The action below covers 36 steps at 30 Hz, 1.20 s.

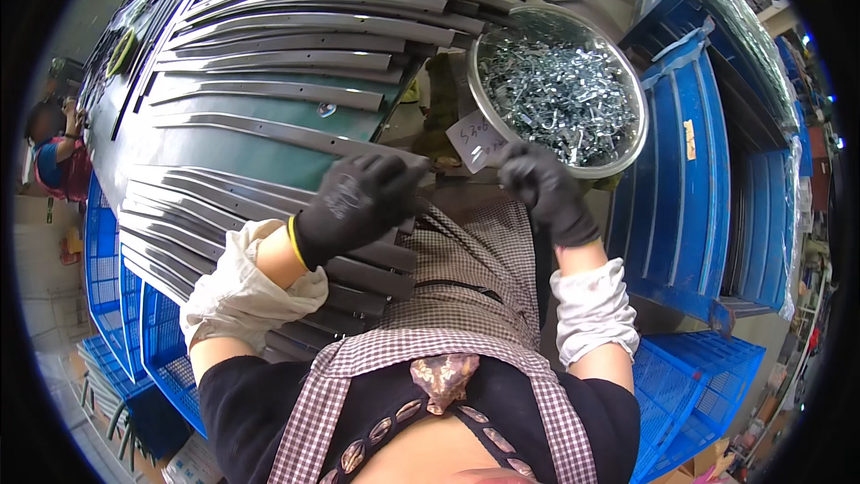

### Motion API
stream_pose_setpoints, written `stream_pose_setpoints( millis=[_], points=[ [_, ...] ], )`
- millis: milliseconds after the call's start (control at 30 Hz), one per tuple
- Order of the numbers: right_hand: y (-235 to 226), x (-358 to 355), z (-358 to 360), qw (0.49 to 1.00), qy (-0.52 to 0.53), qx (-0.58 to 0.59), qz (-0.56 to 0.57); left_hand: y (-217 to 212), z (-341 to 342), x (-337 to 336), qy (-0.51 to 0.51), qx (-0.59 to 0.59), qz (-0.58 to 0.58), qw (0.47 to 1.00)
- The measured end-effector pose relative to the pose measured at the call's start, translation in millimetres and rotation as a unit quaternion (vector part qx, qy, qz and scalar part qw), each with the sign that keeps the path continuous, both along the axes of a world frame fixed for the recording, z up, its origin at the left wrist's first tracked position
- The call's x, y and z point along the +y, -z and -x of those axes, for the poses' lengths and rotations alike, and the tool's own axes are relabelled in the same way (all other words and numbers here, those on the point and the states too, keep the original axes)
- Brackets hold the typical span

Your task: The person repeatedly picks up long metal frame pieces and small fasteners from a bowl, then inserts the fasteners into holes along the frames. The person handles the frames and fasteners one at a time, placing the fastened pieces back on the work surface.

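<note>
Here, a green-topped table (260, 155) carries rows of long dark strips (269, 90). Beside it stands a round metal bowl (587, 171). One strip (269, 129) stretches across the tabletop to the gloved left hand (365, 202), fingers curled at its end; whether they grip it, I can't tell. The gloved right hand (548, 193) bunches its fingers by a pale card (469, 136), any hold hidden from me; small shiny metal pieces (564, 94) fill the bowl

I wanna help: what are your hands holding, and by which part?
Left hand: apparently a grey strip, near its right end. Right hand: can't tell.
</note>
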State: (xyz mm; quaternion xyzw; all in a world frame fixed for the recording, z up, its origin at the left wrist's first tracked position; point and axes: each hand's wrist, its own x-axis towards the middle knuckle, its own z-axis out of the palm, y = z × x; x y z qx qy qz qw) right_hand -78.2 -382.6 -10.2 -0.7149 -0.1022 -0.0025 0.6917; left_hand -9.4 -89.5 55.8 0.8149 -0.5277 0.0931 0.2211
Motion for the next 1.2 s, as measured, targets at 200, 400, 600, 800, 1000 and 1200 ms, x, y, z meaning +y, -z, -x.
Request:
stream_pose_setpoints(
  millis=[200, 400, 600, 800, 1000, 1200],
  points=[
    [-14, 65, 21, 0.969, -0.084, 0.202, -0.116, 10, 26, 3, 0.013, 0.060, -0.093, 0.994],
    [-24, 80, 29, 0.984, -0.006, -0.095, 0.152, 10, 19, 14, -0.042, 0.432, 0.004, 0.901],
    [-17, 79, 31, 0.965, 0.010, -0.120, 0.233, 19, 20, 16, -0.044, 0.507, 0.038, 0.860],
    [8, 70, 20, 0.957, 0.081, -0.086, 0.265, 21, -34, 23, -0.064, 0.160, -0.060, 0.983],
    [11, 70, -1, 0.942, 0.060, -0.073, 0.321, 53, -57, 33, 0.016, 0.122, -0.101, 0.987],
    [18, 73, -27, 0.984, -0.039, -0.056, 0.166, 56, -59, 27, 0.042, 0.180, -0.110, 0.977]
  ],
)
